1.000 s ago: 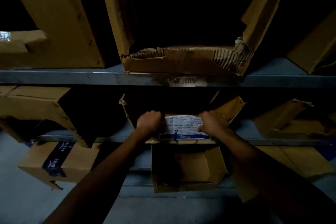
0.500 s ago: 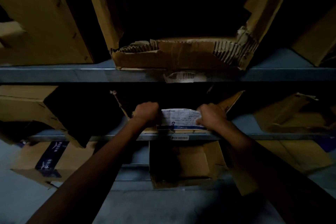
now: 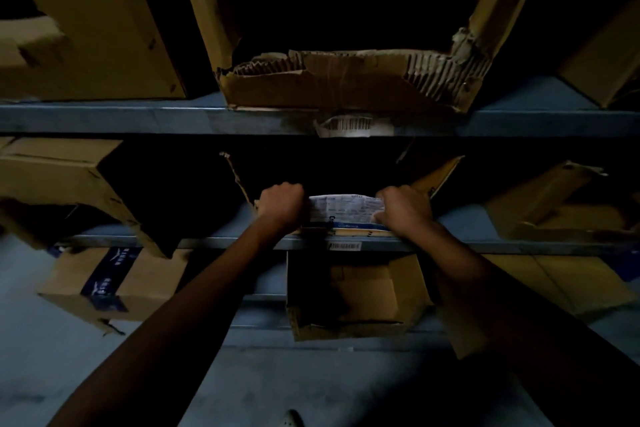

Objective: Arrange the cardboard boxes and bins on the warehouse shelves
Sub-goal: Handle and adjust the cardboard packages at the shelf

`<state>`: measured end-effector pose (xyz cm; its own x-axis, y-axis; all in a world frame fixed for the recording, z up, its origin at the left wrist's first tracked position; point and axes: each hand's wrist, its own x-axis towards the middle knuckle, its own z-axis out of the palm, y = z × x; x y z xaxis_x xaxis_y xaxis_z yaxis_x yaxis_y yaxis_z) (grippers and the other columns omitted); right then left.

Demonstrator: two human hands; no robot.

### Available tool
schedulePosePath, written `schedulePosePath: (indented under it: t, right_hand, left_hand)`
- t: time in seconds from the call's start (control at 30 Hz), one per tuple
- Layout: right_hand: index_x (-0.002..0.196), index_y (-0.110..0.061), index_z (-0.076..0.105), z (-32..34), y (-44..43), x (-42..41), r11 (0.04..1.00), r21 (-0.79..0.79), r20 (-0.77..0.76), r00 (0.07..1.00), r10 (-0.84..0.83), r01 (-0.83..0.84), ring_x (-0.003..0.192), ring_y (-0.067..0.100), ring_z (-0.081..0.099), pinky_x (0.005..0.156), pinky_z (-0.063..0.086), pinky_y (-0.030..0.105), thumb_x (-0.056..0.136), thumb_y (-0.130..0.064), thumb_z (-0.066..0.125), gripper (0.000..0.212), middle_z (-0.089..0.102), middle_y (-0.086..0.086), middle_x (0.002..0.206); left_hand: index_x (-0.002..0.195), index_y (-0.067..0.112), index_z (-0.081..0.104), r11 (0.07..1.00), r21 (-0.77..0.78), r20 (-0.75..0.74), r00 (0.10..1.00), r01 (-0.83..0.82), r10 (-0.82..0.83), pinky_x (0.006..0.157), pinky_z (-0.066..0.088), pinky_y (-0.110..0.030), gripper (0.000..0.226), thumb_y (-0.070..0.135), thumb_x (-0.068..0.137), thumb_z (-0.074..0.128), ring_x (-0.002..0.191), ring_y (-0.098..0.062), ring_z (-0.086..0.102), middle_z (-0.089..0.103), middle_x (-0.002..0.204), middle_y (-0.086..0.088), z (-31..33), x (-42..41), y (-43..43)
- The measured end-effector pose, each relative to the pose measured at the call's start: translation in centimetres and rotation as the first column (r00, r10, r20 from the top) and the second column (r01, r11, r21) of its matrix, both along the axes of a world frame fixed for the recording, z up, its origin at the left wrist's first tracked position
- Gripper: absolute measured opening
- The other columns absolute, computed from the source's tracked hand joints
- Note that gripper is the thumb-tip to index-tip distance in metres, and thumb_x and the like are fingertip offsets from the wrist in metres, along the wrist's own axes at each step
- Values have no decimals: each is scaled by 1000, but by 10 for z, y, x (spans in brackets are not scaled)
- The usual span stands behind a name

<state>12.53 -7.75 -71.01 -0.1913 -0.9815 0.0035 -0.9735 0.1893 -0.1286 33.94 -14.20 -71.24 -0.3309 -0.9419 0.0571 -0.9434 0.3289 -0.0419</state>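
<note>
Head view: the labelled cardboard box [image 3: 346,213] sits at the near lip of the middle shelf [image 3: 207,242]. My left hand [image 3: 280,206] and right hand [image 3: 405,210] both grasp its near wall. I'd push evenly with both hands so it slides in square, mindful of its torn left flap [image 3: 239,177].
</note>
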Motion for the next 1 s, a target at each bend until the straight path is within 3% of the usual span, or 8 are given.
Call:
schedulePosePath:
  t: [0.13, 0.27, 0.43, 0.6, 0.83, 1.0]
  right_hand:
    - [118, -27, 63, -2, 5, 8, 998, -53, 0, 999, -42, 42, 108, 30, 59, 88, 42, 37, 88, -30, 64, 30, 65, 8, 114]
    - [117, -26, 63, 2, 8, 10, 997, -63, 18, 998, -53, 54, 108, 30, 59, 89, 43, 37, 88, -29, 64, 29, 65, 9, 114]
    - [111, -25, 64, 4, 13, 5, 1000, -3, -22, 1000, 19, -19, 105, 29, 60, 88, 45, 36, 87, -31, 65, 25, 66, 9, 112]
    - [113, -23, 63, -3, 8, 14, 996, -78, -46, 997, -56, 52, 107, 31, 61, 87, 45, 36, 89, -24, 59, 24, 66, 10, 113]
    - [110, -23, 64, -8, 5, 9, 996, -82, -48, 998, -40, 36, 103, 30, 62, 85, 47, 36, 88, -27, 62, 23, 68, 9, 109]
    - [114, -17, 56, -15, 6, 11, 990, -141, -125, 992, -17, -1, 107, 32, 56, 88, 45, 38, 85, -26, 64, 31, 62, 10, 116]
  left_hand:
    - [102, 14, 67, 996, -87, -7, 999, -36, 35, 69, 45, -30, 23, 27, 93, 52, 93, -30, 68, 71, 101, -11, -9, -1, 17]
    - [99, 12, 68, 995, -78, -42, 997, -70, 67, 65, 42, -29, 27, 32, 93, 52, 89, -30, 69, 72, 97, -12, -8, -5, 17]
    - [103, 9, 65, 999, 0, -17, 999, -41, 41, 75, 49, -36, 24, 27, 90, 56, 98, -34, 66, 68, 107, -14, -2, 1, 14]
    - [101, 8, 68, 993, -43, -38, 994, -107, 106, 78, 49, -34, 24, 24, 93, 51, 97, -33, 67, 70, 105, -15, -7, -7, 16]
    - [96, 10, 68, 996, -66, -90, 994, -67, 61, 67, 43, -32, 32, 39, 90, 56, 89, -32, 67, 70, 98, -13, -12, -4, 7]
    - [97, 9, 69, 989, -119, -65, 995, -88, 80, 78, 45, -31, 37, 40, 94, 50, 93, -31, 67, 71, 99, -15, -16, -5, 14]
